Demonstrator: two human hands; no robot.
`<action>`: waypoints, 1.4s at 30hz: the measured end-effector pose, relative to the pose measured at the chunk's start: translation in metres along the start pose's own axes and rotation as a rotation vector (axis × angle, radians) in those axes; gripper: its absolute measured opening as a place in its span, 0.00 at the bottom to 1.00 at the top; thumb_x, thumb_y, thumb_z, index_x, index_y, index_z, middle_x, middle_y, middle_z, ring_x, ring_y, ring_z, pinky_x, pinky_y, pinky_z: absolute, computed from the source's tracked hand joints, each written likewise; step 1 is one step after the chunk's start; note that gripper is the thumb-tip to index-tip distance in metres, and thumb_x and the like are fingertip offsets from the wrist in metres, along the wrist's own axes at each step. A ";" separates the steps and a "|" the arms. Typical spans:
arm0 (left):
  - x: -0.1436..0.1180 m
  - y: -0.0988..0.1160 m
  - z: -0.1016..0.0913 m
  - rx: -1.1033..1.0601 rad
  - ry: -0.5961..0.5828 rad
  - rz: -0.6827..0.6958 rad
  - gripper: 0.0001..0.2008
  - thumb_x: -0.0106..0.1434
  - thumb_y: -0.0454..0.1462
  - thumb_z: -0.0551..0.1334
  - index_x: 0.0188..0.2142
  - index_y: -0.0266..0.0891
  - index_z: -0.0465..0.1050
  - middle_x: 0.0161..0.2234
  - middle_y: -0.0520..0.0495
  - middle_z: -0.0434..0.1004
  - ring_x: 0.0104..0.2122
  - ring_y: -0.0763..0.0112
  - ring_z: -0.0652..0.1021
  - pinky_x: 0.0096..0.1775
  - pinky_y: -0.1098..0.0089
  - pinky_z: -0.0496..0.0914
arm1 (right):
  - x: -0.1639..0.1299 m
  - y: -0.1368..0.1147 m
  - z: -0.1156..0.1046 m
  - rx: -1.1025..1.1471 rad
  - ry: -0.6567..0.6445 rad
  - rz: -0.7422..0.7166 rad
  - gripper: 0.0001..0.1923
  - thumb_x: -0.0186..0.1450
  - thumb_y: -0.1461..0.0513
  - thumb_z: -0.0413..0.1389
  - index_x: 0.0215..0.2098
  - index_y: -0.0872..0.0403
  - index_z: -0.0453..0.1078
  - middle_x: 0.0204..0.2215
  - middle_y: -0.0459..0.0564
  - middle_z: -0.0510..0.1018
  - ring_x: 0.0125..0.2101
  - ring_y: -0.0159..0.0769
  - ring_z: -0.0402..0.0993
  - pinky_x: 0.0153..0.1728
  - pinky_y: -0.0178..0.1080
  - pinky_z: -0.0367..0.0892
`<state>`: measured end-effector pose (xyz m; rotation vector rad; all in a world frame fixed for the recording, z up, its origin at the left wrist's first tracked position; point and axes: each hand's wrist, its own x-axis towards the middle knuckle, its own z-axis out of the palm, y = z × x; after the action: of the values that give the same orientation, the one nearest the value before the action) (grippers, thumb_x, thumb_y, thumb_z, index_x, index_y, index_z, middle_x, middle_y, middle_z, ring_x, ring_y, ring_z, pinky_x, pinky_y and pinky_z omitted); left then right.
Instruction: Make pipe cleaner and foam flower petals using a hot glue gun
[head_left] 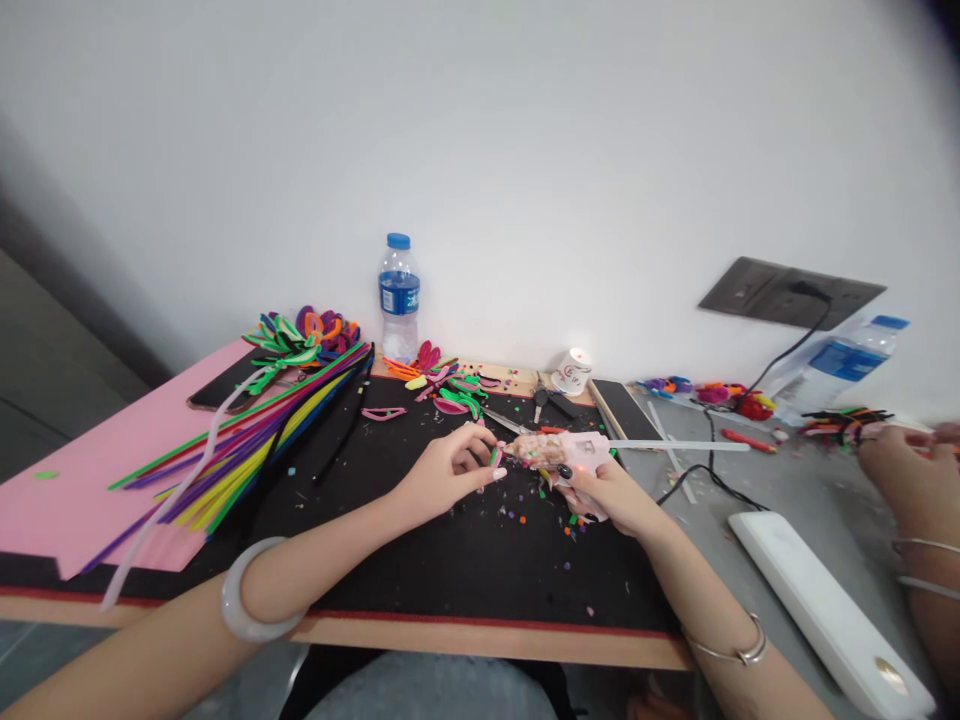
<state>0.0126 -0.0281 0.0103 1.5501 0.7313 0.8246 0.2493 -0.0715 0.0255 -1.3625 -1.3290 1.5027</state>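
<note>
My right hand [600,490] is wrapped around a pale pink glue gun [581,450], which lies sideways over the black mat with its nozzle to the left. A long translucent glue stick [682,446] sticks out of its back end. My left hand [454,470] pinches a small pink-and-green pipe-cleaner piece [496,455] at the nozzle; whether the two touch I cannot tell. Just behind, scissors [506,421] lie partly hidden by the gun. Bent pipe-cleaner pieces [457,390] are heaped beyond my left hand, and a single pink loop [383,413] lies left of them.
Long pipe cleaners [247,440] and a phone [225,393] lie on pink sheeting [127,460] at left. A water bottle [400,305] and paper cup [572,371] stand near the wall. At right are a white case [825,610], a black cord [739,492] and another person's hand [904,465].
</note>
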 end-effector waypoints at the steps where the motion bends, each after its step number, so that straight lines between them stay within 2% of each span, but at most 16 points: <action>1: 0.000 0.000 0.000 0.003 -0.001 0.001 0.15 0.55 0.39 0.64 0.40 0.38 0.64 0.31 0.52 0.68 0.24 0.78 0.73 0.29 0.74 0.67 | 0.000 0.000 0.000 -0.002 0.001 0.001 0.19 0.53 0.49 0.59 0.28 0.56 0.63 0.15 0.38 0.63 0.11 0.21 0.53 0.12 0.28 0.47; 10: -0.001 0.000 0.000 0.046 0.007 0.014 0.15 0.55 0.39 0.64 0.40 0.38 0.64 0.31 0.52 0.69 0.24 0.78 0.73 0.28 0.74 0.67 | -0.001 -0.002 -0.003 -0.036 0.067 0.020 0.18 0.53 0.51 0.59 0.29 0.56 0.64 0.14 0.39 0.64 0.12 0.22 0.53 0.12 0.28 0.47; 14: -0.001 0.003 0.000 0.060 0.008 0.017 0.14 0.55 0.38 0.64 0.40 0.38 0.64 0.30 0.53 0.69 0.23 0.78 0.72 0.28 0.75 0.66 | -0.004 -0.009 -0.010 -0.023 0.139 -0.054 0.17 0.53 0.51 0.58 0.31 0.56 0.65 0.14 0.39 0.63 0.12 0.22 0.53 0.13 0.29 0.49; 18: -0.002 0.004 0.000 0.064 0.012 0.016 0.14 0.55 0.38 0.63 0.40 0.38 0.64 0.30 0.53 0.68 0.23 0.78 0.72 0.28 0.75 0.66 | -0.005 -0.011 -0.029 -0.089 0.356 -0.137 0.15 0.53 0.52 0.57 0.30 0.56 0.66 0.16 0.42 0.67 0.13 0.25 0.56 0.13 0.30 0.51; 21: -0.002 0.004 0.000 0.059 0.015 0.013 0.14 0.55 0.38 0.64 0.40 0.38 0.64 0.30 0.53 0.68 0.23 0.78 0.72 0.28 0.75 0.66 | -0.005 -0.010 -0.050 -0.219 0.558 -0.180 0.13 0.54 0.53 0.55 0.28 0.55 0.66 0.16 0.43 0.68 0.13 0.27 0.57 0.14 0.32 0.54; 24: -0.002 0.003 0.000 0.054 0.013 0.017 0.14 0.55 0.38 0.64 0.40 0.38 0.64 0.30 0.53 0.68 0.24 0.78 0.72 0.28 0.75 0.67 | -0.008 -0.010 -0.074 -0.559 0.848 -0.080 0.14 0.55 0.52 0.53 0.22 0.56 0.66 0.12 0.44 0.65 0.14 0.32 0.60 0.17 0.34 0.56; 27: -0.002 0.003 0.000 0.056 0.015 0.017 0.15 0.54 0.38 0.64 0.40 0.38 0.64 0.30 0.53 0.68 0.24 0.78 0.72 0.28 0.75 0.67 | -0.015 -0.011 -0.097 -0.954 1.026 0.034 0.15 0.54 0.52 0.52 0.27 0.56 0.71 0.18 0.50 0.72 0.23 0.39 0.69 0.23 0.36 0.59; 30: -0.002 0.004 0.000 0.069 0.014 0.016 0.15 0.54 0.39 0.64 0.40 0.38 0.64 0.31 0.52 0.68 0.24 0.78 0.72 0.28 0.75 0.67 | -0.025 -0.008 -0.116 -1.145 1.028 0.158 0.19 0.54 0.51 0.52 0.36 0.56 0.71 0.27 0.57 0.76 0.29 0.46 0.72 0.25 0.38 0.60; 34: -0.002 0.005 0.000 0.074 0.011 0.018 0.15 0.54 0.39 0.64 0.40 0.38 0.65 0.31 0.52 0.69 0.24 0.77 0.73 0.28 0.74 0.66 | -0.039 -0.002 -0.133 -1.182 0.961 0.313 0.28 0.55 0.47 0.50 0.43 0.58 0.70 0.31 0.65 0.76 0.29 0.52 0.73 0.23 0.41 0.59; 42: -0.003 0.004 0.000 0.103 -0.005 0.031 0.14 0.55 0.39 0.63 0.40 0.38 0.64 0.31 0.51 0.69 0.23 0.77 0.73 0.26 0.75 0.66 | -0.049 0.016 -0.163 -1.196 0.909 0.312 0.24 0.53 0.50 0.53 0.41 0.58 0.70 0.30 0.66 0.75 0.26 0.52 0.72 0.23 0.43 0.59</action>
<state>0.0105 -0.0312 0.0135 1.6587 0.7583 0.8160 0.4193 -0.0845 0.0359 -2.6048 -1.3776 -0.0794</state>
